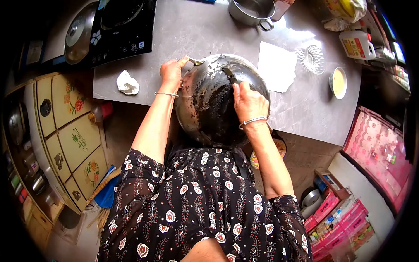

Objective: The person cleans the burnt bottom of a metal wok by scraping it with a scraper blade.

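A large round metal wok (200,94) leans between my body and the table's front edge. Black crust and bare silvery patches cover the side facing me. My left hand (172,72) is closed around its short handle (196,61) at the upper left. Over the right part of the wok, my right hand (251,102) is closed in a fist, with the thumb toward the wok's middle. A narrow dark shape extends from its fingers against the black surface; I cannot make out what it is.
On the grey table (192,26) are a crumpled white tissue (127,83), an induction cooker (122,32), a saucepan (252,11), a white paper sheet (276,67), a glass dish (312,60) and a bowl of pale yellow contents (338,83). A jug (357,45) stands at the right.
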Tool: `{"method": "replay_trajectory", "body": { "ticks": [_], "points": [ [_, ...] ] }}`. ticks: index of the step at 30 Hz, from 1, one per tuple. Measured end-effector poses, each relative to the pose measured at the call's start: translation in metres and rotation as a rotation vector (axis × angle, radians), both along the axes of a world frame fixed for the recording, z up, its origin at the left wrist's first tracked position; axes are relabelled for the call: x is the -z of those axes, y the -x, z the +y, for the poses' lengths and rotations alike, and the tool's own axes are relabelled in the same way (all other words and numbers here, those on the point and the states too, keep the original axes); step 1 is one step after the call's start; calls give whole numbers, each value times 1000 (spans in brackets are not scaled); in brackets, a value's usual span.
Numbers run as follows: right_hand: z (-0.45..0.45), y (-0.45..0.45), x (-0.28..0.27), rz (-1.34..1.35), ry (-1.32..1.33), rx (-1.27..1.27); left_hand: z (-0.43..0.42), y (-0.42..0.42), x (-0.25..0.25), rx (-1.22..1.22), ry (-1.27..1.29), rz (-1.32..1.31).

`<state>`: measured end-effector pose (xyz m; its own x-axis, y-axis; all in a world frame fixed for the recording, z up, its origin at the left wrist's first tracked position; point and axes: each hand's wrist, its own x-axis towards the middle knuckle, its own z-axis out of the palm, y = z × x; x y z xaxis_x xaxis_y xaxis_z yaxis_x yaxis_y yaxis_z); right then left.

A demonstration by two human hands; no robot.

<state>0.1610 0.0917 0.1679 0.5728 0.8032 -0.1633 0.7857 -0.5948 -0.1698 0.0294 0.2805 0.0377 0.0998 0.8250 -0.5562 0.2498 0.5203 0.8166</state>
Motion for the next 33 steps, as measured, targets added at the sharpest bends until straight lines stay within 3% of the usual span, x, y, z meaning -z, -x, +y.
{"method": "replay_trajectory", "body": {
  "ticks": [9,15,18,22,27,33],
  "points": [
    [2,20,-6,101,33,-5,0,-3,13,-64,-32,37],
    [-1,22,-7,126,31,-1,1,1,10,25,-54,11],
    [-5,26,-5,159,18,-6,-7,-8,-17,-3,-17,-23],
    [-6,18,-7,153,14,-48,-4,-8,-11,-25,29,-22],
    [2,-4,-4,95,24,79,-7,-11,-5,-73,-8,-20],
    [8,34,-11,119,91,-53,-5,-10,1,-52,6,-27]
  ]
}}
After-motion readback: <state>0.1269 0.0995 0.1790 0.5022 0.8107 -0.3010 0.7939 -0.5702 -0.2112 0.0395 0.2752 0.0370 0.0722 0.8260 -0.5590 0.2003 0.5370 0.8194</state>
